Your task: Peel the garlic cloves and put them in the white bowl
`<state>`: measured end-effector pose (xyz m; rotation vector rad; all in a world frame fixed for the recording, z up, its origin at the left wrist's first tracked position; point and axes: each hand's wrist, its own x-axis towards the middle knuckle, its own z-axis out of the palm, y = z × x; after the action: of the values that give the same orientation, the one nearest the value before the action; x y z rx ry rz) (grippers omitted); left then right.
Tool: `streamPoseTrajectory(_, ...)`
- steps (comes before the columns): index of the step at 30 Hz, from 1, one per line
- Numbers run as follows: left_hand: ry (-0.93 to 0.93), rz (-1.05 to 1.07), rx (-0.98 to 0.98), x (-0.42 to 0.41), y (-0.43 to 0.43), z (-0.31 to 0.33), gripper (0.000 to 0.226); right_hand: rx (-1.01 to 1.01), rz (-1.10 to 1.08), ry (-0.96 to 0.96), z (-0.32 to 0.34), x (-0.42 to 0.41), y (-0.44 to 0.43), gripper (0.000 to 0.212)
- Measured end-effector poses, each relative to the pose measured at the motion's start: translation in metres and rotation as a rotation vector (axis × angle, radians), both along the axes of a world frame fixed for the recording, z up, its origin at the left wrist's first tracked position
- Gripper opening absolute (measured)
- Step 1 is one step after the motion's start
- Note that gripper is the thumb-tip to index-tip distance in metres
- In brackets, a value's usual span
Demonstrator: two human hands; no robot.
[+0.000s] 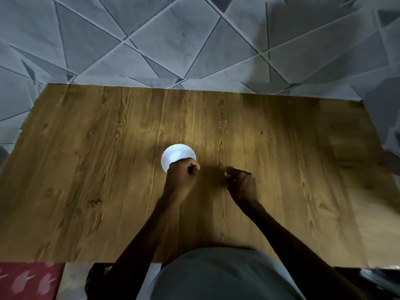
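The white bowl [175,154] stands on the wooden table [86,169], near its middle. My left hand [183,174] hovers over the bowl's near right rim with its fingers curled; whether anything is inside them is hidden. To the right, my right hand [240,182] rests low on the table, fingers curled, pinching a small pale piece that looks like a garlic clove [226,174] at the fingertips. The bowl's inside is overexposed, so its contents are not visible.
The table's far edge meets a grey tiled floor [194,40] with a triangle pattern. A red patterned cloth [28,280] lies past the near left corner. My torso in a grey shirt [216,276] is against the near edge.
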<state>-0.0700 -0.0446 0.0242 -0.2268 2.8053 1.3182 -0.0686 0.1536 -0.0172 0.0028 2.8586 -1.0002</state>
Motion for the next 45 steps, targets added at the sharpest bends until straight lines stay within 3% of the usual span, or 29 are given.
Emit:
streamPoseTrajectory(7, -0.059, -0.087, 0.069, 0.021, 0.023, -0.032, 0.005, 0.323, 0.058, 0.018, -0.007, -0.010, -0.024, 0.018)
streamPoseTrajectory(11, -0.139, -0.071, 0.052, 0.021, 0.028, -0.047, 0.012, 0.319, 0.069, 0.015, -0.008, -0.012, -0.022, 0.019)
streamPoseTrajectory(16, -0.201, -0.107, 0.087, 0.021, 0.031, -0.048, 0.012, 0.152, 0.134, 0.076, -0.004, 0.012, 0.002, 0.016)
streamPoseTrajectory(19, -0.249, -0.135, 0.122, 0.024, 0.035, -0.053, 0.004, 0.224, 0.171, 0.051, -0.006, 0.031, 0.021, 0.018)
streamPoseTrajectory(24, -0.257, -0.114, 0.122, 0.032, 0.045, -0.069, 0.017, 0.347, 0.227, 0.018, -0.014, 0.042, 0.029, 0.022)
streamPoseTrajectory(31, -0.289, -0.117, 0.133, 0.035, 0.047, -0.071, 0.013, 0.325, 0.198, 0.041, -0.007, 0.043, 0.034, 0.023)
streamPoseTrajectory(38, -0.281, -0.155, 0.095, 0.032, 0.046, -0.076, 0.018, 0.229, 0.143, -0.087, -0.001, 0.030, 0.040, 0.017)
streamPoseTrajectory(45, -0.257, -0.161, 0.046, 0.035, 0.044, -0.073, 0.005, 0.384, 0.256, -0.142, 0.000, 0.020, 0.036, 0.019)
